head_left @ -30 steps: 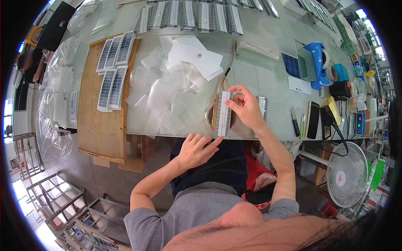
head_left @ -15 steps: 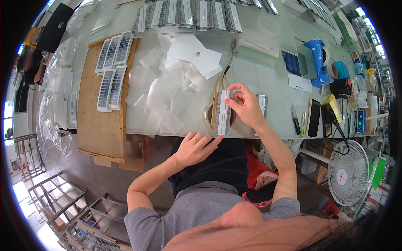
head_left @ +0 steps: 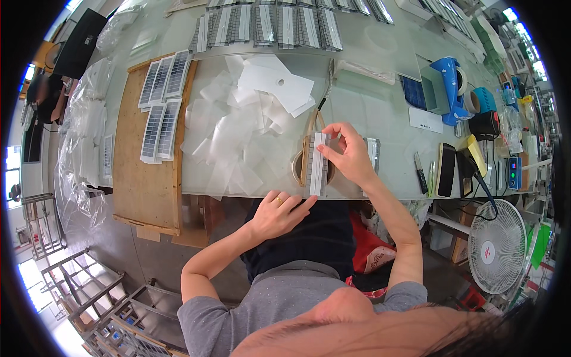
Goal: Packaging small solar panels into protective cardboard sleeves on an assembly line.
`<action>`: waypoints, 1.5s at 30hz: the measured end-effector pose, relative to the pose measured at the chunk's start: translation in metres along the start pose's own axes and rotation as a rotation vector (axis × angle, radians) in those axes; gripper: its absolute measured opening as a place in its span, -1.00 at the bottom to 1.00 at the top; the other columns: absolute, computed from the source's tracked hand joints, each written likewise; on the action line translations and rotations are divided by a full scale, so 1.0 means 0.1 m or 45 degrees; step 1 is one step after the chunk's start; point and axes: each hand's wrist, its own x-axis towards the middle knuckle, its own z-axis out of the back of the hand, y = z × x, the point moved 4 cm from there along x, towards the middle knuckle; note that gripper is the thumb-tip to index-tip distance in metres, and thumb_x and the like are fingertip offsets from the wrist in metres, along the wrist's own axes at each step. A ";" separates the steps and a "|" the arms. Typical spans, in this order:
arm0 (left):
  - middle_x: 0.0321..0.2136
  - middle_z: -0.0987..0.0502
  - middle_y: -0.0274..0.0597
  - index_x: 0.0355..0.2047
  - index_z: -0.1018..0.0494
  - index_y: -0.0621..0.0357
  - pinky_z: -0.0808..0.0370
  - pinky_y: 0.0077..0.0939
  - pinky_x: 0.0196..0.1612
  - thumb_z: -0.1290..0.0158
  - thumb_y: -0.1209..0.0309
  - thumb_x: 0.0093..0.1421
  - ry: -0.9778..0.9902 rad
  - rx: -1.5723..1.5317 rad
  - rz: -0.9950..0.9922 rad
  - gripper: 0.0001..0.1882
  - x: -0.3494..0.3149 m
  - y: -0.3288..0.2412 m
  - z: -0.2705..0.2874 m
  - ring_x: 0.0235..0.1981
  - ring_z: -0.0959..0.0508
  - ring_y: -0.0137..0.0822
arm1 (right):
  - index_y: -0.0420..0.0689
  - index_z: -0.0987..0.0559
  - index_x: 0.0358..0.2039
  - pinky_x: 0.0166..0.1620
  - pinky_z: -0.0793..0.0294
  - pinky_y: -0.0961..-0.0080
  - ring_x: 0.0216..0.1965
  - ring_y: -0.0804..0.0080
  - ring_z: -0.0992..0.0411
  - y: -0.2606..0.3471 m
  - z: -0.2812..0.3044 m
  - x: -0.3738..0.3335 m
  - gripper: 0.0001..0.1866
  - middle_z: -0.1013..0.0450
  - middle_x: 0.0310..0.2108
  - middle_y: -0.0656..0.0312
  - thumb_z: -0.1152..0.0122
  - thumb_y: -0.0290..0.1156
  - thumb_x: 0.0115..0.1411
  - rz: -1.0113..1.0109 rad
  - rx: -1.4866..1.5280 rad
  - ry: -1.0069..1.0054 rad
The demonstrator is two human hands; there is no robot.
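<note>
A narrow grey segmented strip (head_left: 317, 172) with a white band along its length lies near the table's front edge. It rests against a wooden holder (head_left: 306, 159), and a round ring-shaped thing shows partly beneath. My right hand (head_left: 351, 156) is at the strip's far end, thumb on the white band and index finger curled at the end. My left hand (head_left: 278, 215) is at the near end, its index fingertip touching the strip and the other fingers loosely stretched. A similar grey strip (head_left: 372, 152) lies just right, partly behind my right hand.
Crumpled translucent sheets (head_left: 229, 140) and white cards (head_left: 276, 83) lie to the left. Beyond them is a wooden board (head_left: 132, 178) bearing small solar panels (head_left: 160, 131). Rows of grey strips (head_left: 264, 27) line the back. A knife (head_left: 420, 174), phone (head_left: 445, 169) and fan (head_left: 496, 247) are at right.
The whole view has shifted slightly. My right thumb sits a little further left on the white band; my left hand stays at the strip's near end.
</note>
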 end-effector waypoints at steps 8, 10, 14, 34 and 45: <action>-0.37 -0.34 -0.36 0.09 -0.52 -0.08 -0.35 -0.47 -0.28 -0.25 0.30 0.06 0.005 -0.006 -0.006 -0.48 0.01 0.03 0.00 -0.39 -0.35 -0.37 | -0.13 -0.56 -0.18 -0.40 -0.17 0.71 -0.51 0.68 -0.04 -0.13 -0.01 0.08 -0.66 -0.25 -0.32 0.40 -0.47 -0.38 0.03 0.046 -0.004 -0.023; -0.37 -0.34 -0.36 0.09 -0.52 -0.09 -0.35 -0.47 -0.28 -0.25 0.30 0.06 -0.002 -0.010 -0.008 -0.48 0.01 0.04 0.00 -0.39 -0.35 -0.37 | -0.15 -0.60 -0.20 -0.36 -0.30 0.59 -0.41 0.56 -0.29 -0.16 -0.01 0.09 -0.64 -0.39 -0.28 0.27 -0.49 -0.32 0.01 -0.113 0.059 0.026; -0.36 -0.34 -0.40 0.08 -0.53 -0.12 -0.33 -0.47 -0.30 -0.31 0.30 -0.01 -0.008 0.002 -0.018 -0.44 0.01 0.04 0.00 -0.41 -0.36 -0.40 | -0.15 -0.62 -0.20 -0.36 -0.30 0.60 -0.43 0.59 -0.26 -0.16 -0.01 0.10 -0.64 -0.37 -0.29 0.28 -0.50 -0.32 0.00 -0.096 0.064 0.012; -0.37 -0.35 -0.36 0.08 -0.51 -0.05 -0.36 -0.47 -0.30 -0.27 0.32 0.03 -0.003 -0.035 -0.014 -0.46 0.01 0.04 -0.01 -0.40 -0.36 -0.37 | 0.00 -0.63 -0.26 -0.02 -0.19 0.41 -0.31 0.44 -0.35 -0.13 -0.01 0.09 -0.68 -0.40 -0.30 0.32 -0.48 -0.22 -0.03 -0.004 -0.174 -0.046; -0.35 -0.38 -0.36 0.03 -0.56 -0.06 -0.36 -0.48 -0.31 -0.29 0.32 -0.01 -0.134 -0.097 -0.116 -0.49 0.08 0.07 0.08 -0.39 -0.39 -0.38 | 0.05 -0.60 -0.36 -0.10 -0.11 0.39 -0.29 0.45 -0.35 -0.01 -0.02 0.07 -0.76 -0.37 -0.29 0.37 -0.47 -0.23 -0.02 0.162 -0.342 -0.117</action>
